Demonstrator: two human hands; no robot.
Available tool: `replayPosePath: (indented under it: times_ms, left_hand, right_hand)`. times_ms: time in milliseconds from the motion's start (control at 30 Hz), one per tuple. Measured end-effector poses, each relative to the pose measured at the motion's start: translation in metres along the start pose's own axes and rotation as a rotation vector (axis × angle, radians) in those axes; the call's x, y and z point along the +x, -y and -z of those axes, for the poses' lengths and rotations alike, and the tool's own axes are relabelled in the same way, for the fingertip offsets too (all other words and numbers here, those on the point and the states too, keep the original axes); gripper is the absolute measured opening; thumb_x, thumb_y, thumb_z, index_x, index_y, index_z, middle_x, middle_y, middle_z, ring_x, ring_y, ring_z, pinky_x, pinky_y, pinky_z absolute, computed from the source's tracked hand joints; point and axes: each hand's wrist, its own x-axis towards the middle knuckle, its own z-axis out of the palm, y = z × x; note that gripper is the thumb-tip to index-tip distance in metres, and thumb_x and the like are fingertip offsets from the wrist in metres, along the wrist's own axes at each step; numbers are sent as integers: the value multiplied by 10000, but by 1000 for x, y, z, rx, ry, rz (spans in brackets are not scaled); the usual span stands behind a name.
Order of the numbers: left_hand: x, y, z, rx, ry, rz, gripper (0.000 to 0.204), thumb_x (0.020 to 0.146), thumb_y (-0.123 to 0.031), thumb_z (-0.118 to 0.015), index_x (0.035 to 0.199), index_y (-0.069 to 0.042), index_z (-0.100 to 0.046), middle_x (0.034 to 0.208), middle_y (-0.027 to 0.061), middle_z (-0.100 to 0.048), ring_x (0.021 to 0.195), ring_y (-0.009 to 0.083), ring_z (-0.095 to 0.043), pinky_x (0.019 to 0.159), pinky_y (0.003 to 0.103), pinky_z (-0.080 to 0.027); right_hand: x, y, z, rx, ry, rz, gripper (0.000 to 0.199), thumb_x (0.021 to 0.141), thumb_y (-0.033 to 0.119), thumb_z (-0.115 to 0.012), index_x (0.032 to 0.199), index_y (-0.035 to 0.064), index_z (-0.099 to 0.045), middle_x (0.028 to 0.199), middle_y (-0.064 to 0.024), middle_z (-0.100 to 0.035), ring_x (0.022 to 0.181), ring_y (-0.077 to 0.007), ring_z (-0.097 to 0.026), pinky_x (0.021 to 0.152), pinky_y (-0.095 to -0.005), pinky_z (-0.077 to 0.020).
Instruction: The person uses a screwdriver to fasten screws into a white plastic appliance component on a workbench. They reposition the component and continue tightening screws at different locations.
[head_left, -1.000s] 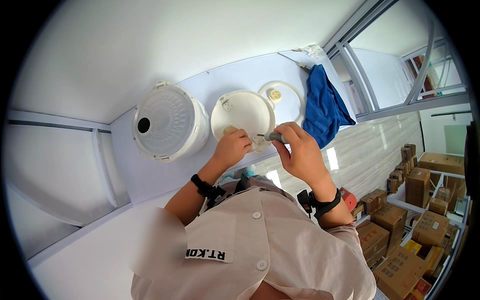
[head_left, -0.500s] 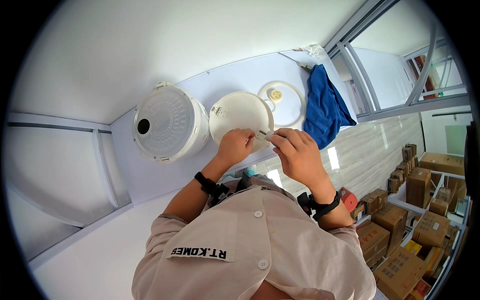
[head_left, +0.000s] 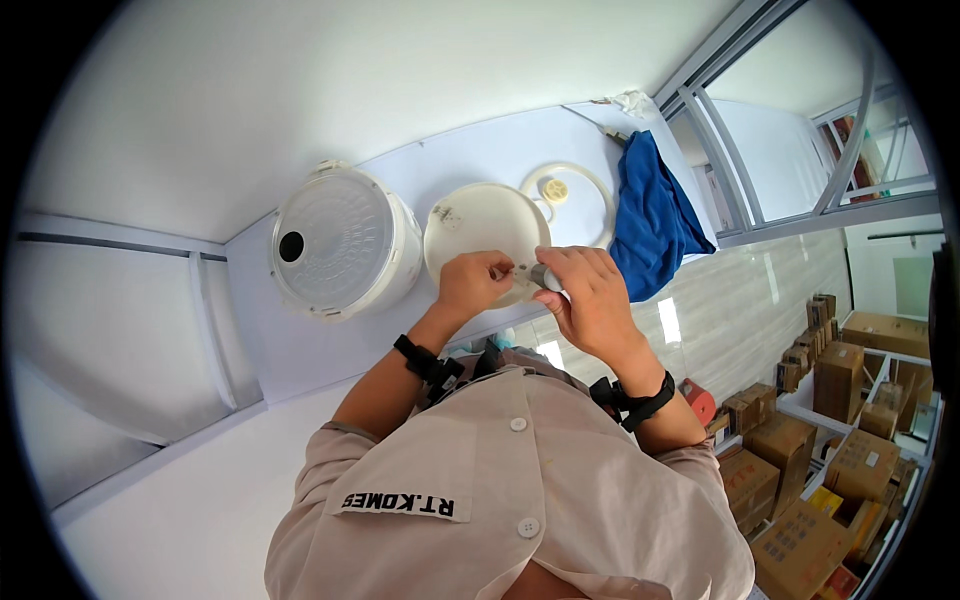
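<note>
A shallow round cream-white dish or lid [head_left: 485, 222] sits on the table in front of me, with a patch of small dark bits near its far left edge. Over its near right part, my right hand [head_left: 592, 300] is closed around a small grey-and-white cylinder [head_left: 545, 277], whose end points left. My left hand [head_left: 472, 281] has its fingertips pinched together just left of that cylinder; what they hold, if anything, is too small to make out. Some tiny dark specks show between the two hands.
On the left stands a white bucket [head_left: 405, 255] with a translucent lid [head_left: 335, 235] and a dark round hole. Farther right lie a cream ring [head_left: 607, 190], a small yellowish round part [head_left: 554, 191], a blue cloth [head_left: 650, 220] and a thin tool [head_left: 612, 134]. Cardboard boxes [head_left: 780, 445] fill the lower right.
My right hand has turned, and more of the cylinder now shows in its grip. Both hands stay over the near right part of the dish, my left fingers still pinched.
</note>
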Motion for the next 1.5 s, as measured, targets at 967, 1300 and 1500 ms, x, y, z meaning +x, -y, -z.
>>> replayPosePath:
  times_ms: [967,1300,1500]
  left_hand:
    - [-10,17,-3,114,-56,-348,120,914,-188,-802,999,-125,-859,1003,73,-820,951,293,-754,852,420,-589]
    - [-10,19,-6,142,-115,-410,106,903,-206,-817,964,-129,-856,950,48,-811,912,263,-755,839,412,-579]
    - [-10,13,-5,177,-79,-384,100,909,-225,-811,963,-156,-860,963,12,-802,926,248,-743,867,407,-561]
  right_hand:
    - [-30,-39,-24,280,-295,-439,344,1076,111,-677,1387,-1,-583,1213,-160,-724,977,-296,-709,882,-384,-566]
    - [-32,-38,-22,301,-301,-490,355,1073,130,-694,1388,5,-586,1211,-140,-732,972,-253,-723,872,-361,-575]
    - [-33,-38,-24,335,-301,-515,350,1064,125,-711,1373,4,-600,1210,-138,-734,974,-241,-730,869,-355,-580]
